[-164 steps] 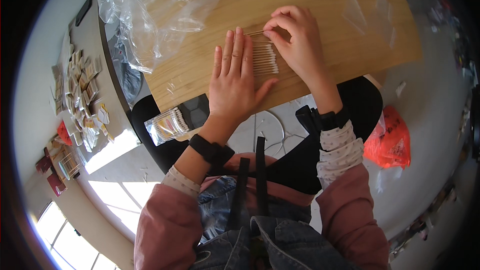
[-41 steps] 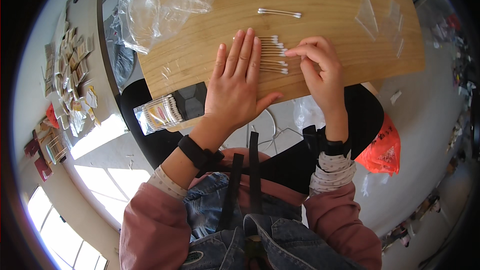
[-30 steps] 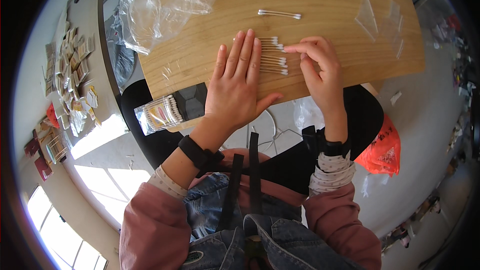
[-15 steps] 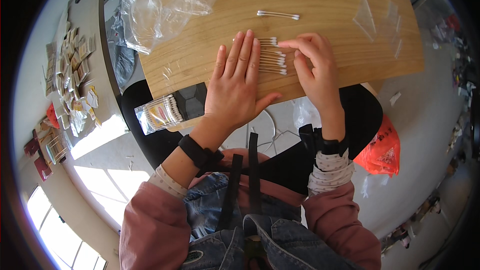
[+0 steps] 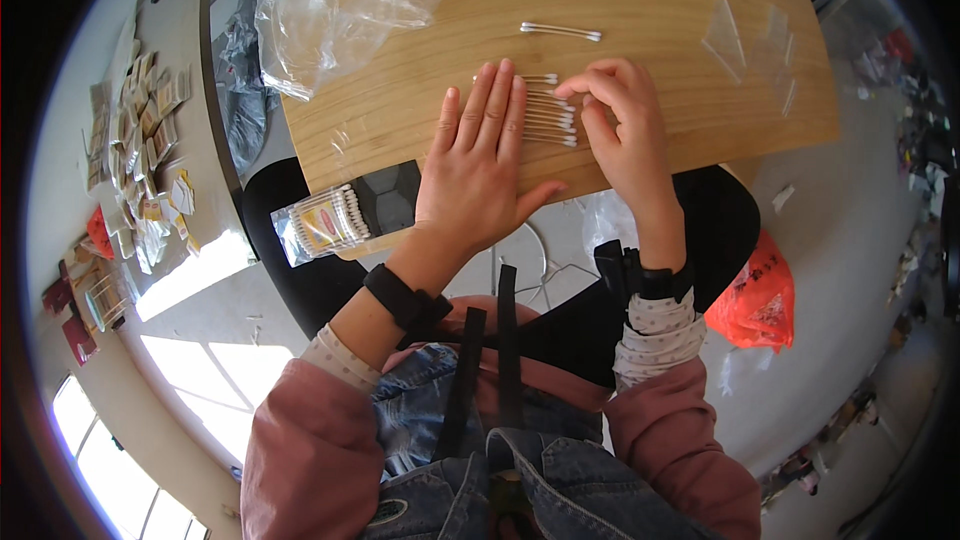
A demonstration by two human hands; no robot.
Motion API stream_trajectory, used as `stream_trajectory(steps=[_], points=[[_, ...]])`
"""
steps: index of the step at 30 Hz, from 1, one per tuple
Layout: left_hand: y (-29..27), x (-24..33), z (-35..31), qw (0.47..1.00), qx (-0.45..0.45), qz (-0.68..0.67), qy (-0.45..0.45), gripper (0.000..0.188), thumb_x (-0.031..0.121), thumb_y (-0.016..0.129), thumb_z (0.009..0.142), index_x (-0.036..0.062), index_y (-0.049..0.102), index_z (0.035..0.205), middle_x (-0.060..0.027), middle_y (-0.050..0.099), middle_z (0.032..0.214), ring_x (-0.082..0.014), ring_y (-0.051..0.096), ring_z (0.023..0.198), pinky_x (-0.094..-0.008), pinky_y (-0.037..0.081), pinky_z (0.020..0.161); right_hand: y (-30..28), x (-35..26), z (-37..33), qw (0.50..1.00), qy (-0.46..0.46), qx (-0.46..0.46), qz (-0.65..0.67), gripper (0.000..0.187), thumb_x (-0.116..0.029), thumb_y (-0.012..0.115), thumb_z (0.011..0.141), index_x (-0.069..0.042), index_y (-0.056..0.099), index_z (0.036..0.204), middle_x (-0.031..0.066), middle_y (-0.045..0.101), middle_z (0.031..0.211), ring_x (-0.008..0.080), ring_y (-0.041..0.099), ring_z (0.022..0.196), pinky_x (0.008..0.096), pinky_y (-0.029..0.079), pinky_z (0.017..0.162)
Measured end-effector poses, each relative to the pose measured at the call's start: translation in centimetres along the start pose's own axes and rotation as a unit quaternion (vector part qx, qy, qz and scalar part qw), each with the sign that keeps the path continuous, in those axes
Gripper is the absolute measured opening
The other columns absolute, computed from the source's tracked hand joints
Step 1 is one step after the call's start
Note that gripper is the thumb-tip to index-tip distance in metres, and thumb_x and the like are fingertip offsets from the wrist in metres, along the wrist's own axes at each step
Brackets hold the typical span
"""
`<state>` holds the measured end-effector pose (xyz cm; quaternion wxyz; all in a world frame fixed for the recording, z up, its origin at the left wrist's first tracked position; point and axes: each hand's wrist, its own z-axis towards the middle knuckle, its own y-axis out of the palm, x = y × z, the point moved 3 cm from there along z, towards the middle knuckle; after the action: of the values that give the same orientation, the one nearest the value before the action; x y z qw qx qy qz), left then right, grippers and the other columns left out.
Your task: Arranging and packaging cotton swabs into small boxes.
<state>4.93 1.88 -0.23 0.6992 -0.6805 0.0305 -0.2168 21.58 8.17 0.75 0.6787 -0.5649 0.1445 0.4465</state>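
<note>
Left hand (image 5: 468, 185) is lying palm-down over a row of cotton swabs (image 5: 550, 124), fingers straight, little finger and thumb spreading, apparently pinning the shafts; right hand (image 5: 630, 130) is curling loosely, index tip reaching the swab heads, thumb standing apart, no pinched swab showing; can't tell if the index is touching. Row is lying on the wooden tabletop (image 5: 690, 90), heads poking out between the hands and not quite lining up. Handling, my read: swabs are probably weighing next to nothing, thin shafts acting stiff but snappable, heads soft and crushable, whole lot rolling easily. I'd be taking hold mid-shaft, squaring the heads with light nudges only. Edges: table's near edge is running just below the row, so overshoot that way is risking a drop. Bare wood is showing between the row and the flat transparent plastic pieces (image 5: 725, 38) on the right; a loose swab pair (image 5: 560, 31) is limiting the far side, a transparent plastic bag (image 5: 330, 10) the far left.
</note>
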Motion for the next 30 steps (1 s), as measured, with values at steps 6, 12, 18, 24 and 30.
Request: stream_trajectory(steps=[6,12,18,24,30], points=[[0.0,0.0,-0.3,1.0,0.021,-0.019,0.003,0.102,0.067,0.057,0.09,-0.0064,0.03,0.155,-0.0207,0.029,0.164,-0.0331,0.024,0.154,-0.0499,0.017,0.125,-0.6,0.1,0.8,0.992,0.039,0.12,-0.007,0.026,0.006,0.061,0.086,-0.01,0.071,0.104,0.0055,0.063,0.101,0.0266,0.056,0.096,0.0366,0.047,0.081],[-0.2,0.1,-0.4,0.998,0.042,-0.05,0.008,0.101,0.061,0.065,0.087,-0.0049,0.031,0.155,-0.0201,0.032,0.162,-0.0339,0.03,0.151,-0.0512,0.021,0.124,-0.6,2.1,2.2,0.99,-0.005,0.117,-0.083,0.017,-0.001,0.068,0.088,-0.011,0.073,0.101,0.005,0.063,0.1,0.0266,0.057,0.094,0.0368,0.048,0.081],[-0.4,-0.2,-0.3,0.997,0.063,-0.05,0.0,0.1,0.063,0.062,0.089,-0.0057,0.031,0.155,-0.0212,0.031,0.163,-0.0333,0.029,0.152,-0.0514,0.019,0.125,0.1,0.7,2.3,0.991,-0.041,0.084,-0.093,0.014,0.001,0.069,0.084,-0.011,0.072,0.091,0.005,0.062,0.099,0.027,0.058,0.093,0.038,0.049,0.081],[-0.4,-0.5,-0.5,0.995,0.074,-0.067,-0.004,0.099,0.059,0.065,0.088,-0.0052,0.03,0.156,-0.0229,0.033,0.161,-0.036,0.032,0.15,-0.0534,0.02,0.124,-0.1,-1.2,0.2,0.997,-0.045,0.024,-0.061,0.018,0.006,0.065,0.082,-0.01,0.072,0.089,0.0065,0.061,0.103,0.029,0.058,0.096,0.0391,0.049,0.084],[-2.2,-1.0,-0.7,0.856,0.134,-0.481,-0.132,0.077,0.047,0.051,0.103,-0.0002,0.027,0.159,-0.0228,0.036,0.16,-0.0327,0.038,0.147,-0.0468,0.023,0.123,-0.2,-1.0,-0.9,0.942,0.155,0.136,0.266,0.02,-0.013,0.055,0.105,-0.006,0.068,0.119,0.0073,0.064,0.124,0.0196,0.059,0.115,0.0346,0.047,0.099]])
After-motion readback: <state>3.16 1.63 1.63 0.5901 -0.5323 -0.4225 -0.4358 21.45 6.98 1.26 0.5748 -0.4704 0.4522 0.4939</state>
